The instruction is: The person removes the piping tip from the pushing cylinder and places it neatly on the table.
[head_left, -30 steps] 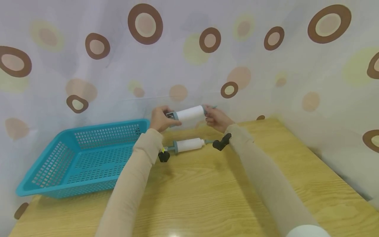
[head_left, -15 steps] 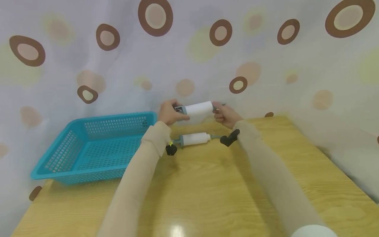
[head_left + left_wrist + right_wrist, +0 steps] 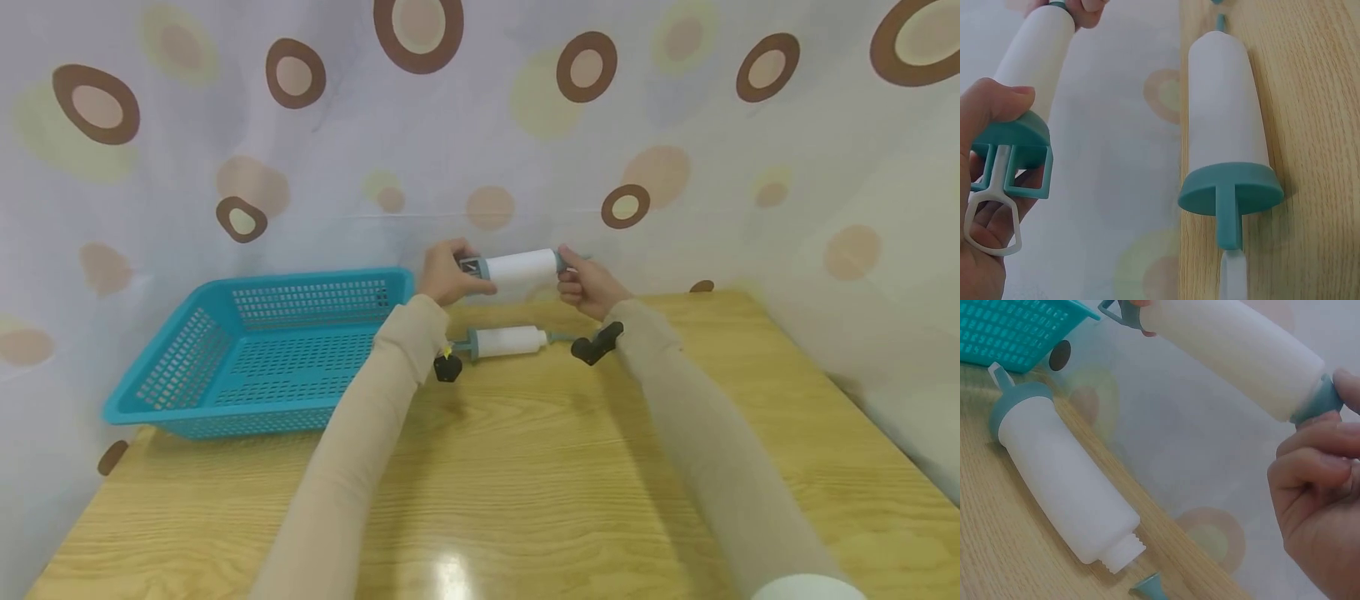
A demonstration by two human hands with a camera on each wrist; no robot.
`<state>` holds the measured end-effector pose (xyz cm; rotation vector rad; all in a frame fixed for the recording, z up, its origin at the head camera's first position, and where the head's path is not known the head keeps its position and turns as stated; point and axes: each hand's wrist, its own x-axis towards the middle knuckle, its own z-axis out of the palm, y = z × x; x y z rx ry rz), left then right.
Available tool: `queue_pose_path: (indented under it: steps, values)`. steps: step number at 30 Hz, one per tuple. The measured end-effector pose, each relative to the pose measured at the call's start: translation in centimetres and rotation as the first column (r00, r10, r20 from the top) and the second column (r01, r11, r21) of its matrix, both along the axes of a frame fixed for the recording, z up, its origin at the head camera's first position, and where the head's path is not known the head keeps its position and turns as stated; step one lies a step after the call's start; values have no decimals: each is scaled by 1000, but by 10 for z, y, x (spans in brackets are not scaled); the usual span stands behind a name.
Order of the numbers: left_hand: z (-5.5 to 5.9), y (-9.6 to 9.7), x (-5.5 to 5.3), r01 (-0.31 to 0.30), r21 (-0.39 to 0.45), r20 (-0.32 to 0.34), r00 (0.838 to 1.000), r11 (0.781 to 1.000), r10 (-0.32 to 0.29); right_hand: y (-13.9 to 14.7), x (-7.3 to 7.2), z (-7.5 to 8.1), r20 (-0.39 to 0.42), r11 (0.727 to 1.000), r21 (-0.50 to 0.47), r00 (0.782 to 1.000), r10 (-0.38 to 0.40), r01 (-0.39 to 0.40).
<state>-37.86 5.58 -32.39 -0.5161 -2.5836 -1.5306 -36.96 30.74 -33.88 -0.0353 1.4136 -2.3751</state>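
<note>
My left hand (image 3: 447, 271) grips the handle end of a white icing syringe (image 3: 522, 265), held up tilted over the back edge of the table. Its thumb lies across the teal end cap (image 3: 1016, 132), with a white pull ring (image 3: 992, 250) below. At the other end, my right hand (image 3: 592, 285) pinches the teal nozzle (image 3: 1319, 401) between thumb and fingers. A second icing syringe (image 3: 510, 342) lies on the table under both hands. Its threaded neck (image 3: 1124, 552) is bare, and a small teal nozzle (image 3: 1151, 587) lies just beyond it.
A blue perforated basket (image 3: 232, 413) stands on the left of the wooden table (image 3: 525, 475). Behind the table hangs a patterned sheet (image 3: 465, 133). Black wrist cameras (image 3: 448, 367) sit low under the sleeves, near the lying syringe.
The head view has shifted, so everything appears farther right and slightly higher. Both hands keep their hold on the raised syringe, whose pose looks nearly the same.
</note>
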Motion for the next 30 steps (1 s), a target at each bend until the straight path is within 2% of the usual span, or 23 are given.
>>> queue_pose_path:
  steps: [2,9,17,24,30]
  values:
    - [-1,-2,0,-3,5,1,1000,1000,3,0,0,0,-15,1000,-6,1000,-1,1]
    - [-1,-2,2,5,21,16,1000,1000,-5,-2,2,1,11,998,-62,1000,-14,14]
    - [0,-6,2,4,33,16,1000,999,-4,-3,-1,2,-59,999,41,998,31,-29]
    - [-1,-5,2,3,29,27,1000,1000,-4,0,-1,4,-72,998,43,997,40,-37]
    - [0,-4,2,10,-6,18,1000,1000,-10,-4,1,6,-86,980,199,996,-2,19]
